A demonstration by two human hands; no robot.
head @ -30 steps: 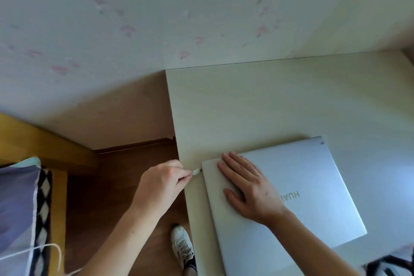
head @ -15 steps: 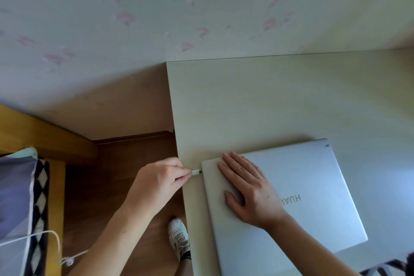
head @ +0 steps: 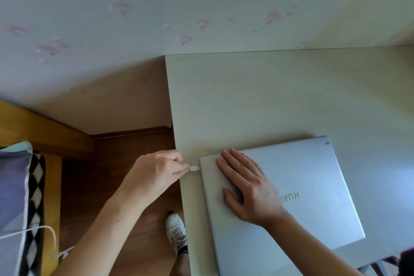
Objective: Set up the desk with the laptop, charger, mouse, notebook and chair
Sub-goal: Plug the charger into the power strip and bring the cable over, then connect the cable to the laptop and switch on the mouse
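A closed silver laptop lies on the pale wooden desk, near its front left corner. My right hand rests flat on the lid, fingers spread. My left hand pinches the white charger plug, whose tip is at the laptop's left edge. A white cable loops at the lower left over the bed. Mouse and notebook are out of sight.
Left of the desk is brown wooden floor, with my white shoe beside the desk edge. A yellow wooden bed frame with a patterned pillow stands at the left. Flowered wallpaper backs the desk. A dark chair part shows at bottom right.
My left hand has brought the plug right, up to the laptop's left edge. The right hand stays on the lid. The camera has tilted slightly.
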